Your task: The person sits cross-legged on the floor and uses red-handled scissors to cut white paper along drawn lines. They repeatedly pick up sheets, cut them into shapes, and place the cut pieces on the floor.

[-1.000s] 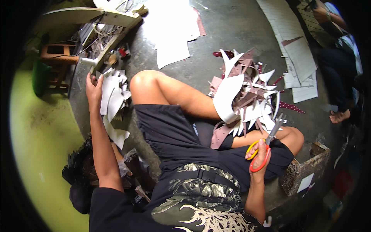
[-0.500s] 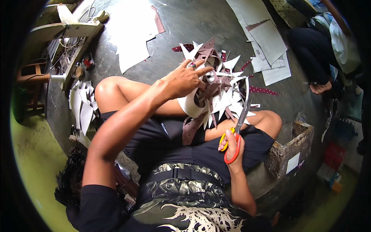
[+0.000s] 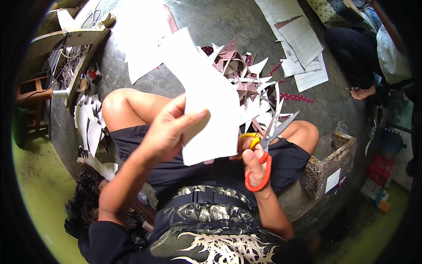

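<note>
A curved white sheet piece [image 3: 215, 119], paper or thin leather-like material, is held up over my lap by my left hand [image 3: 169, 130]. The thumb of that hand lies across its face; the other fingers are mostly behind it. My right hand [image 3: 254, 165] grips scissors [image 3: 265, 141] with one red and one yellow handle loop. Their blades stand apart, pointing away from me, just right of the sheet. Some right fingers are close to the sheet's lower right edge; whether they touch it I cannot tell. Beyond lies a heap of pointed scraps [image 3: 250, 90], white, brownish and dotted maroon.
Large white sheets [image 3: 140, 39] lie on the floor ahead; more sheets [image 3: 303, 44] lie ahead right. Cut white pieces [image 3: 90, 123] are piled by my left knee. A worn box [image 3: 329, 165] stands beside my right knee. Another person's foot [image 3: 364, 91] shows at right.
My left hand has come back from the scrap heap toward me and now holds up the white piece. The scissors have moved slightly up and left, and their blades have opened.
</note>
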Available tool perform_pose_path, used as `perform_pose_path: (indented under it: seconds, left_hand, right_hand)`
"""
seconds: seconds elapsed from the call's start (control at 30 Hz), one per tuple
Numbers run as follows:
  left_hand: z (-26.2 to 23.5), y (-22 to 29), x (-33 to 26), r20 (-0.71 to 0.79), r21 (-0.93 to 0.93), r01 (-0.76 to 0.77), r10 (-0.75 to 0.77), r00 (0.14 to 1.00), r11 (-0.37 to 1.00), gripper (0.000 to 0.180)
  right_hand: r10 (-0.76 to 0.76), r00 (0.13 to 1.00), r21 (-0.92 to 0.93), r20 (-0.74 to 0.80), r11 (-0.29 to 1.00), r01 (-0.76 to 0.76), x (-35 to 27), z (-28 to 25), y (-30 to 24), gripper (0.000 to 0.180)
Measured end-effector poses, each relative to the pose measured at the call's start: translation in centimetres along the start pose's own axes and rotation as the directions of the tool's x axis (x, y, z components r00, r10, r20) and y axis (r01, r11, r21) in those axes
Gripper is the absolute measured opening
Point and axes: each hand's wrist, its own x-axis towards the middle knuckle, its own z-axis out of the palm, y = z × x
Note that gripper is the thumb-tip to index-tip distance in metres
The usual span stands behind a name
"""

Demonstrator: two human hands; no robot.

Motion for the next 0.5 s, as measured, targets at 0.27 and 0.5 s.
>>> perform_pose_path:
  seconds: [0.27, 0.5]
  left_hand:
    - [1.0, -2.4, -1.1, 0.214, -0.006, -0.029, 0.030, 0.976, 1.000, 0.051]
    - [0.3, -1.2, 1.2, 0.103, 0.064, -0.130, 0.123, 0.987, 0.990, 0.050]
  right_hand:
    - [-0.020, 0.992, -0.232, -0.127, 0.973, -0.010, 3.3, 3.5, -4.2, 0.023]
    - [0.153, 0.985, -0.332, -0.076, 0.928, -0.170, 1.4, 1.1, -3.5, 0.036]
